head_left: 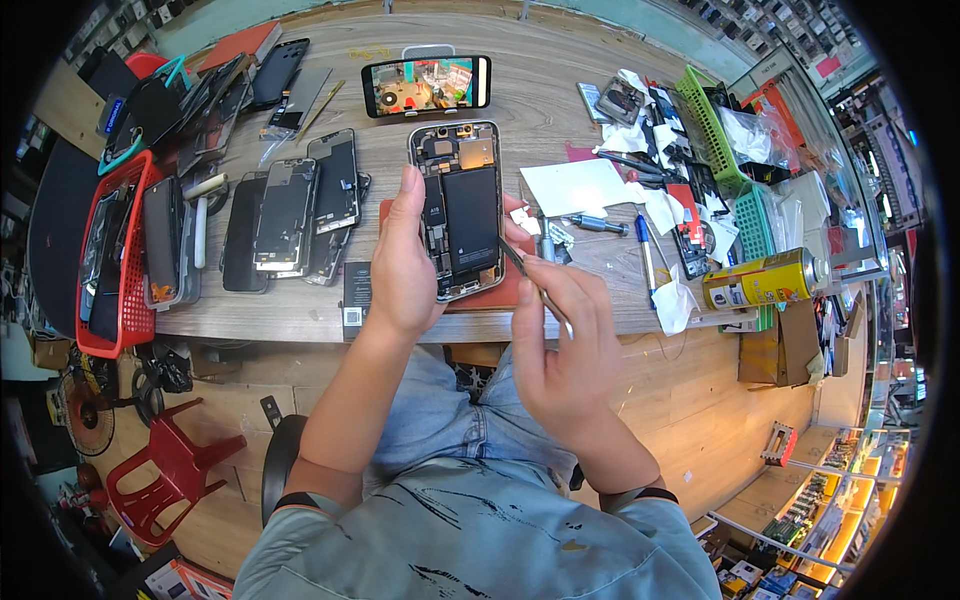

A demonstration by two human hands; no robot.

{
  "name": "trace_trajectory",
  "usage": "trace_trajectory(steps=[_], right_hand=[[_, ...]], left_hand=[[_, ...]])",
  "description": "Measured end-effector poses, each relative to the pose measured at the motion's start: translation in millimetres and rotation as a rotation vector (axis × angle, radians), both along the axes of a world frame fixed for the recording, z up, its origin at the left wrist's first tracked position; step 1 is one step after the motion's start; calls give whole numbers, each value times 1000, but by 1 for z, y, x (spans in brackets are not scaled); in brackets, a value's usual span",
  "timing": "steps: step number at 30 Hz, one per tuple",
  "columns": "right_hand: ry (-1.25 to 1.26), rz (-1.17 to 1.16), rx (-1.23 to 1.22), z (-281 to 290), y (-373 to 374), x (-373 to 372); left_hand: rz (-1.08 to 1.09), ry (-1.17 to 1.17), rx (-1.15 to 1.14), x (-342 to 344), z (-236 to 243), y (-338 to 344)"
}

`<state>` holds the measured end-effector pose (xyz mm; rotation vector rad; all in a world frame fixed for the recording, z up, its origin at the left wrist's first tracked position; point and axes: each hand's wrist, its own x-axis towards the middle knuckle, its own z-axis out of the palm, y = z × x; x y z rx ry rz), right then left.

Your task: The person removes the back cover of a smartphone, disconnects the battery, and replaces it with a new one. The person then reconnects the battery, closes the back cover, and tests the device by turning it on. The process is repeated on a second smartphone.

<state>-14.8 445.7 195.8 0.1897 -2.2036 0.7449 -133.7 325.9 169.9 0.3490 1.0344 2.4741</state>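
Observation:
An opened smartphone (470,215), its black battery and inner boards showing, is gripped in my left hand (405,255). My left thumb lies along its left edge, and fingertips show past its right edge. Between the thumb and fingers of my right hand (572,335) is a pair of metal tweezers (545,295). The tweezers' tip is by the phone's lower right edge; whether it touches is too small to tell. Under the phone lies a reddish-brown mat (505,292), mostly hidden. A black battery-like piece (357,290) rests left of my left hand.
Phone screens (288,215) lie to the left, beside a red basket (120,255) of parts. A propped phone (427,85) stands behind. To the right are white paper (575,187), a blue pen (645,255), a yellow spray can (760,278) and a green basket (712,125).

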Motion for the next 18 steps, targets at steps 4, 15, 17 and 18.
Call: trace_trajectory(steps=[4,15,17,18], right_hand=[[37,-52,-19,-7,-10,-3],[-87,63,-582,-3,4,-5],[-124,73,-522,-7,14,-3],[-137,84,-633,-7,14,-3]], left_hand=[[-7,35,-21,0,0,-1],[31,-9,44,1,2,0],[19,-12,63,1,1,0],[22,-6,60,1,0,1]])
